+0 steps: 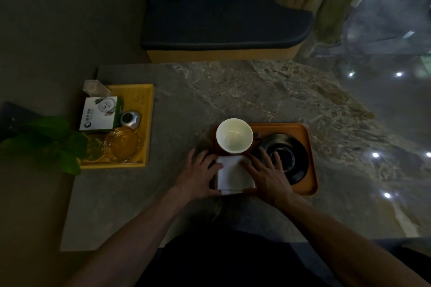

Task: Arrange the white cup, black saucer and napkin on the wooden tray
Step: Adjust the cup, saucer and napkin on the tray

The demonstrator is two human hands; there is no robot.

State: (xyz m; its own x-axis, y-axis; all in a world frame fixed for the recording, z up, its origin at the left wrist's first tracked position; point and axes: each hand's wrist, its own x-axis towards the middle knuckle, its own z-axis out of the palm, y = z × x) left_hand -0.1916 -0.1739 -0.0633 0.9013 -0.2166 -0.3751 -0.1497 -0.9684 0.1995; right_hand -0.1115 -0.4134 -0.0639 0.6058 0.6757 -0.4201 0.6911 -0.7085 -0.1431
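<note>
A brown wooden tray (pixel 305 147) lies on the marble table in front of me. On its far left corner stands an empty white cup (pixel 234 135), upright. The black saucer (pixel 289 158) sits on the tray's right half. A folded white napkin (pixel 233 175) lies on the near left part of the tray, just below the cup. My left hand (pixel 200 176) holds the napkin's left edge, thumb at its near corner. My right hand (pixel 265 175) rests flat on the napkin's right side, fingers spread, fingertips reaching over the saucer's left rim.
A yellow tray (pixel 147 123) at the table's left holds a white-green box (pixel 100 114), a glass ashtray (pixel 122 143) and a small silver object (pixel 130 119). Green leaves (pixel 49 142) overlap its near corner. A dark-cushioned bench (pixel 224 23) stands beyond the table.
</note>
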